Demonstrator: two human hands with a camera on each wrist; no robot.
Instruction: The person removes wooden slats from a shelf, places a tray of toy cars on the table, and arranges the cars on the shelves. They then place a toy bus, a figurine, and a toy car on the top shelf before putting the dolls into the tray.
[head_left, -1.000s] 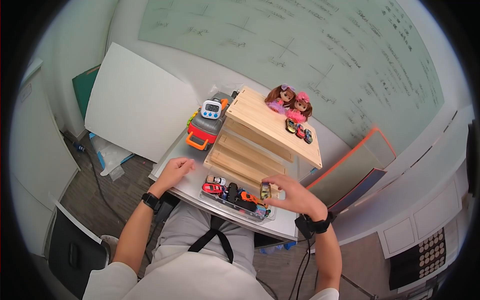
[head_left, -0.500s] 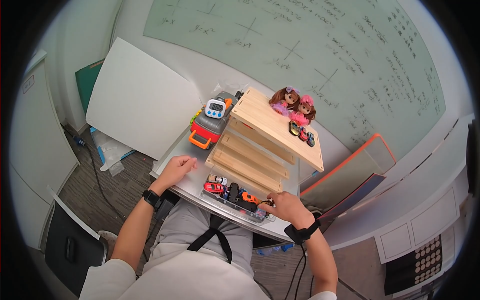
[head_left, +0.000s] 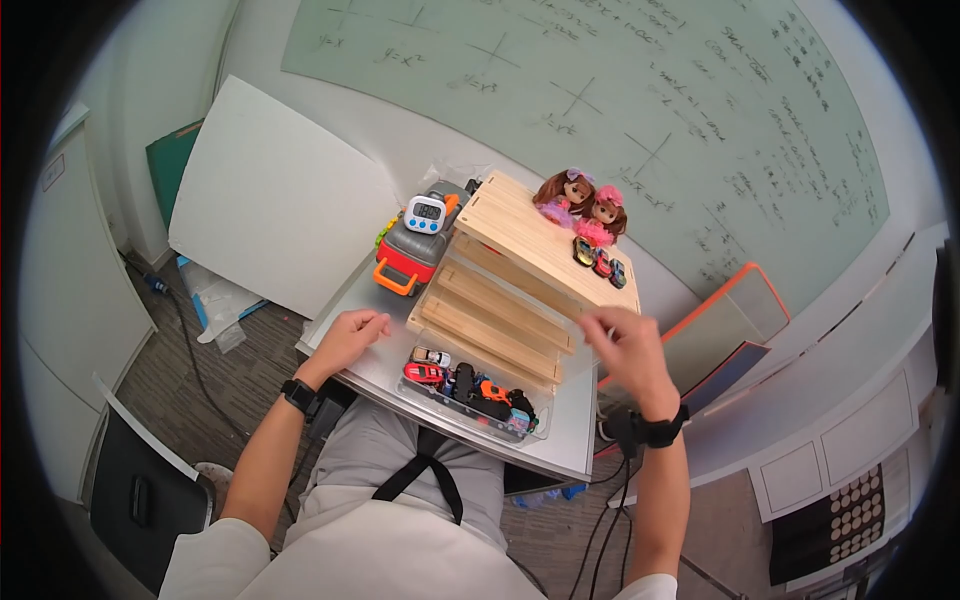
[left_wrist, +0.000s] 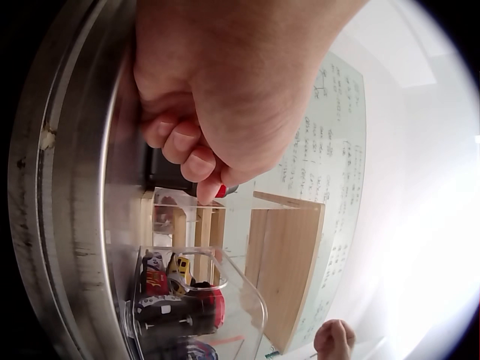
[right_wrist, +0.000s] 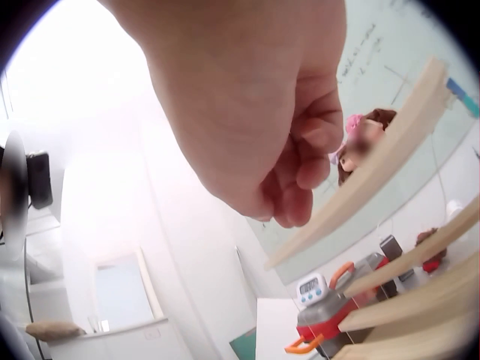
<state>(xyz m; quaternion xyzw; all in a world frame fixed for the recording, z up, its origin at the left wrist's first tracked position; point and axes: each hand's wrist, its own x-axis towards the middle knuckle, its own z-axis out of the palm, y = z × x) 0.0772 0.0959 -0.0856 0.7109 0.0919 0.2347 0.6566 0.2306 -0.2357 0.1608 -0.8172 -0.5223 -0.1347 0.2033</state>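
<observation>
In the head view my left hand (head_left: 350, 338) rests on the table's left part, fingers loosely curled and holding nothing. The left wrist view shows those bent fingers (left_wrist: 182, 142) at close range. My right hand (head_left: 628, 350) is raised beside the right front corner of the wooden shelf (head_left: 500, 225); its fingers (right_wrist: 300, 169) curl loosely with no object showing in them. Between the hands stands a clear plastic bin (head_left: 545, 425) of toy cars, among them a red car (head_left: 422, 372), a white pickup (head_left: 431, 355) and an orange car (head_left: 494, 391).
Two dolls (head_left: 580, 208) and three small toy cars (head_left: 601, 263) stand on the shelf's top board. Left of it sits a grey-and-red toy case (head_left: 408, 258) with a white timer (head_left: 425, 214) on top. A whiteboard (head_left: 600, 90) covers the wall behind.
My right hand lowered a small toy car into the bin's right end, let go, and rose towards the shelf's right front corner. My left hand stayed in place.
</observation>
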